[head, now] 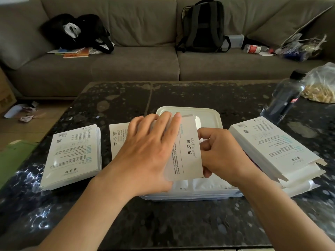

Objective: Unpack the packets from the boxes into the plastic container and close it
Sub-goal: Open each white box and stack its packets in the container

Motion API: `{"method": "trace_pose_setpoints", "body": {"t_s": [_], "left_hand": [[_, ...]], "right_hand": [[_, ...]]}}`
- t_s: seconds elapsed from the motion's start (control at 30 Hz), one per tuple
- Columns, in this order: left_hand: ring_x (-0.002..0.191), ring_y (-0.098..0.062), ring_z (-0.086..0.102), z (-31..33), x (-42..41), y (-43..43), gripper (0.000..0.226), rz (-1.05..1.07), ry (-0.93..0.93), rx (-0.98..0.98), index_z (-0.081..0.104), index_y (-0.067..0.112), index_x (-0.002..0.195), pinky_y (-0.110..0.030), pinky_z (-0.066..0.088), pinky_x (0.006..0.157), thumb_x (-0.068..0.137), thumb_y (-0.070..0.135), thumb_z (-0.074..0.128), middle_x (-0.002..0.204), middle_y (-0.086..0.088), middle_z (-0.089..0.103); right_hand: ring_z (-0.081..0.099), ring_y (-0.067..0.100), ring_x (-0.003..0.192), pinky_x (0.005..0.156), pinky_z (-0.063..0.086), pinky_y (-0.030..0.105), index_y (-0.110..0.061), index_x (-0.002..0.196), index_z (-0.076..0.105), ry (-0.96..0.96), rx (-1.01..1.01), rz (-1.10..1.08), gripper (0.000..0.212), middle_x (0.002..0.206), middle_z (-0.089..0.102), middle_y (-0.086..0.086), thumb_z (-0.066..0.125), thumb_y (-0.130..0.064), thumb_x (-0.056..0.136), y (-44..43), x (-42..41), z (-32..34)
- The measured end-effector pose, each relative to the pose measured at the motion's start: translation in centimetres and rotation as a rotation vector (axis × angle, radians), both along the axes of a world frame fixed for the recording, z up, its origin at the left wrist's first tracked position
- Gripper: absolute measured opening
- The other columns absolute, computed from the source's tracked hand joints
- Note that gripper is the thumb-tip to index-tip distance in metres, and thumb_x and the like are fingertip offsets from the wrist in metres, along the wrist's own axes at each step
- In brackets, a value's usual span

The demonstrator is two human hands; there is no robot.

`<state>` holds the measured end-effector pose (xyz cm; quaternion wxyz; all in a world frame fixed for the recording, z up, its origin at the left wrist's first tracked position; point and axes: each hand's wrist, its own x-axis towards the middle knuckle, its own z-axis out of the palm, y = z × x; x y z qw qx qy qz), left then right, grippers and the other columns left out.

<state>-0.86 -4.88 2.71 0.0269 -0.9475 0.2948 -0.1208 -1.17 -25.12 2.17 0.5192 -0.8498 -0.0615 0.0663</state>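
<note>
I hold a white printed box [188, 153] over the plastic container [190, 195] in the middle of the table. My left hand [146, 153] grips its left side, fingers spread across the top and thumb underneath. My right hand [221, 154] pinches its right edge with curled fingers. White packets [204, 184] lie inside the container below the box. The white lid [204, 116] lies just behind the container. One box [72, 156] lies at the left, another [117, 138] partly under my left hand, and an opened stack [275, 153] sits at the right.
The dark speckled table [163, 223] carries a dark bottle [284, 98] and a plastic bag of food [322, 86] at the back right. A grey sofa [145, 66] behind holds bags and a backpack [203, 26]. Litter lies on the floor at the left.
</note>
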Motion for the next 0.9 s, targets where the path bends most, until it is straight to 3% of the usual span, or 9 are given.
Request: {"method": "trace_pose_setpoints", "body": {"t_s": [0.43, 0.63, 0.77, 0.9], "left_hand": [[0.135, -0.030, 0.035, -0.05, 0.11, 0.05, 0.133, 0.006, 0.000, -0.007, 0.008, 0.011, 0.157, -0.050, 0.026, 0.116, 0.056, 0.068, 0.074, 0.150, -0.006, 0.030], [0.136, -0.030, 0.033, -0.06, 0.07, 0.06, 0.134, 0.007, 0.005, -0.002, 0.006, 0.012, 0.157, -0.049, 0.025, 0.117, 0.056, 0.069, 0.073, 0.151, -0.006, 0.028], [0.136, -0.031, 0.034, -0.13, 0.05, -0.04, 0.135, 0.005, 0.006, 0.003, 0.008, 0.011, 0.157, -0.051, 0.025, 0.117, 0.055, 0.069, 0.074, 0.150, -0.006, 0.029], [0.137, -0.031, 0.033, -0.17, 0.02, -0.08, 0.133, 0.006, 0.008, 0.011, 0.007, 0.011, 0.157, -0.051, 0.023, 0.118, 0.057, 0.069, 0.073, 0.151, -0.006, 0.028]], "right_hand": [[0.076, 0.021, 0.064, 0.051, 0.061, 0.042, -0.010, 0.097, 0.075, 0.000, 0.020, -0.064, 0.009, 0.079, 0.077, -0.010, 0.069, -0.006, 0.092, 0.39, 0.13, -0.24], [0.077, 0.020, 0.068, 0.048, 0.061, 0.034, -0.014, 0.100, 0.077, -0.005, 0.034, -0.022, 0.013, 0.085, 0.077, -0.014, 0.069, -0.007, 0.092, 0.08, 0.24, -0.49], [0.077, 0.020, 0.069, 0.046, 0.055, 0.022, -0.016, 0.106, 0.077, -0.010, 0.060, 0.034, 0.020, 0.090, 0.079, -0.009, 0.070, -0.005, 0.091, -0.29, 0.35, -0.61], [0.076, 0.024, 0.067, 0.046, 0.053, 0.021, -0.009, 0.105, 0.077, 0.000, 0.105, 0.047, 0.018, 0.087, 0.079, -0.002, 0.069, -0.002, 0.091, -0.43, 0.59, -0.83]]}}
